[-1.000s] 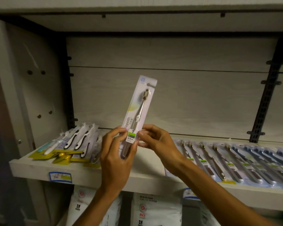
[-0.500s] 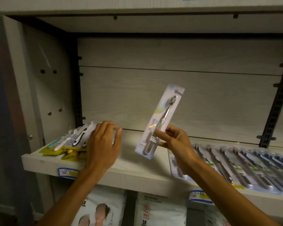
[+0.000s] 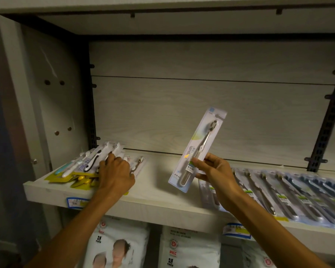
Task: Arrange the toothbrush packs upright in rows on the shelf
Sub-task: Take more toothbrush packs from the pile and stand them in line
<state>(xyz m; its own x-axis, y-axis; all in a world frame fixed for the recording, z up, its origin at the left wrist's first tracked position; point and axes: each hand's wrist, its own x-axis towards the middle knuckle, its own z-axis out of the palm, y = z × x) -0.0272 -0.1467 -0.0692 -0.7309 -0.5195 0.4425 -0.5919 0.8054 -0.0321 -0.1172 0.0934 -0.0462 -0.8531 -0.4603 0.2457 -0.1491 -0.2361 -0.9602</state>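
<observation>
Fingers (image 3: 199,163) around pack edge (image 3: 196,151)

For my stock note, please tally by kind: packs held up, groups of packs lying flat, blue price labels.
Pack held up: 1
Groups lying flat: 2, left pile and right row
Blue price labels: 2
Total: 5

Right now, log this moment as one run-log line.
right hand: holds toothbrush pack tilted above shelf | left hand: on left pile of packs | right row: lying flat
</observation>
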